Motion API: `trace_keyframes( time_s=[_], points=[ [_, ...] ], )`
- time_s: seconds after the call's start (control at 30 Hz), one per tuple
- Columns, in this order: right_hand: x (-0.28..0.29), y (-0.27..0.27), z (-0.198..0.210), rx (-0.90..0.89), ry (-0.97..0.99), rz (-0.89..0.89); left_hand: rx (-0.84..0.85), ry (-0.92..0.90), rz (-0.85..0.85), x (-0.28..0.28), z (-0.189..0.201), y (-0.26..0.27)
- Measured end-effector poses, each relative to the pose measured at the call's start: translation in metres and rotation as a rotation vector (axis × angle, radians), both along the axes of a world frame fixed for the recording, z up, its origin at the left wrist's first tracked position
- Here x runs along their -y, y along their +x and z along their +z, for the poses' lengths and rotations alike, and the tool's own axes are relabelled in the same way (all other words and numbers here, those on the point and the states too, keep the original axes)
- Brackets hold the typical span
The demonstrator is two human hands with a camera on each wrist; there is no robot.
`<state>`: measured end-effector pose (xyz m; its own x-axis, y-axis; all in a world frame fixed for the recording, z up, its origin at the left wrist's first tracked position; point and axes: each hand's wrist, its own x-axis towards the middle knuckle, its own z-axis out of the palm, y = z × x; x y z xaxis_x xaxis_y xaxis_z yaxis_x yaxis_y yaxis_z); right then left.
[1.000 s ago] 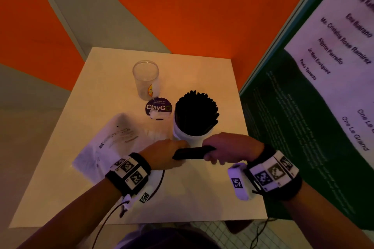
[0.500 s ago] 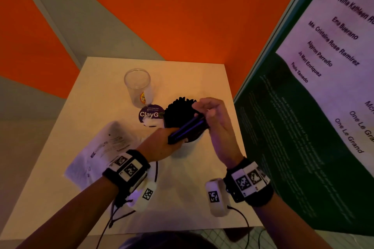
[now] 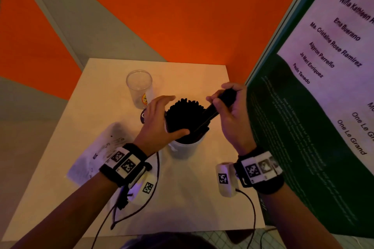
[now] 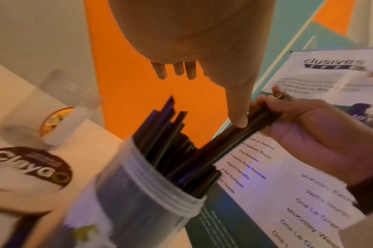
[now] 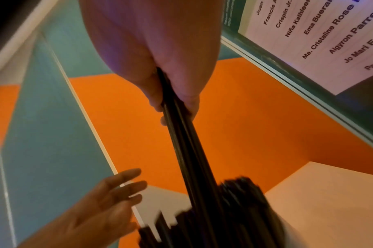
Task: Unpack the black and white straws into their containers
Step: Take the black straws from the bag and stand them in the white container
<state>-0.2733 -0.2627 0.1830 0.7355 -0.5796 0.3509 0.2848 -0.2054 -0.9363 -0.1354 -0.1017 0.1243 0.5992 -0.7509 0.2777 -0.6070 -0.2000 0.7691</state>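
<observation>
A white container point(image 3: 187, 148) near the table's middle is packed with upright black straws point(image 3: 183, 114). My right hand point(image 3: 217, 105) grips a bundle of black straws point(image 3: 210, 113) by its upper end. The bundle slants down to the left, with its lower end in the container among the others. My left hand point(image 3: 168, 115) is spread flat against the left side of the standing straws, fingers straight. In the left wrist view its thumb point(image 4: 240, 121) touches the held bundle point(image 4: 228, 146). An empty clear cup point(image 3: 139, 87) stands behind to the left. I see no white straws.
A crumpled clear wrapper point(image 3: 101, 147) lies on the table's point(image 3: 192, 208) left side. A round ClayGo sticker point(image 4: 33, 166) sits between cup and container. A green and white poster board point(image 3: 303, 127) stands close along the right edge. Orange and grey walls lie behind.
A second ago both hands held the bundle level in front of the container. The left hand has let go and opened; the right has lifted the bundle and tipped its lower end into the container.
</observation>
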Motion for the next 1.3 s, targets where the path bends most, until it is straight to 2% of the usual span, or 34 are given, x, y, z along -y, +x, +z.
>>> trace_keyframes(
  time_s=[0.17, 0.23, 0.3, 0.37, 0.53, 0.63, 0.77, 0.9, 0.97, 1.07, 1.17, 1.3],
  points=[
    [0.003, 0.001, -0.047, -0.37, -0.285, 0.0, -0.129, 0.182, 0.056, -0.011, -0.034, 0.016],
    [0.011, -0.008, -0.061, -0.463, -0.201, 0.088, -0.191, 0.263, 0.026, -0.011, -0.043, 0.023],
    [0.018, -0.018, -0.075, -0.49, -0.05, 0.166, -0.248, 0.291, -0.037, -0.009, -0.049, 0.027],
    [0.021, -0.024, -0.09, -0.591, 0.011, 0.228, -0.315, 0.306, -0.075, -0.005, -0.053, 0.029],
    [0.028, -0.007, -0.114, -0.837, -0.114, 0.332, -0.471, 0.324, -0.15, 0.013, -0.059, 0.043],
    [0.029, 0.016, -0.117, -0.848, -0.149, 0.373, -0.557, 0.313, -0.254, 0.025, -0.058, 0.05],
    [0.036, 0.04, -0.122, -0.854, -0.145, 0.366, -0.476, 0.283, -0.36, 0.042, -0.058, 0.051],
    [0.044, 0.04, -0.121, -0.681, 0.042, 0.283, -0.541, 0.19, -0.295, 0.045, -0.056, 0.055],
    [0.049, 0.035, -0.118, -0.623, 0.044, 0.233, -0.592, 0.13, -0.247, 0.042, -0.056, 0.06],
    [0.058, 0.032, -0.12, -0.654, 0.055, 0.339, -0.627, 0.19, -0.298, 0.041, -0.059, 0.064],
    [0.055, 0.038, -0.123, -0.734, 0.013, 0.475, -0.587, 0.252, -0.373, 0.049, -0.062, 0.059],
    [0.054, 0.044, -0.125, -0.719, 0.004, 0.479, -0.562, 0.196, -0.358, 0.056, -0.062, 0.055]
  ],
)
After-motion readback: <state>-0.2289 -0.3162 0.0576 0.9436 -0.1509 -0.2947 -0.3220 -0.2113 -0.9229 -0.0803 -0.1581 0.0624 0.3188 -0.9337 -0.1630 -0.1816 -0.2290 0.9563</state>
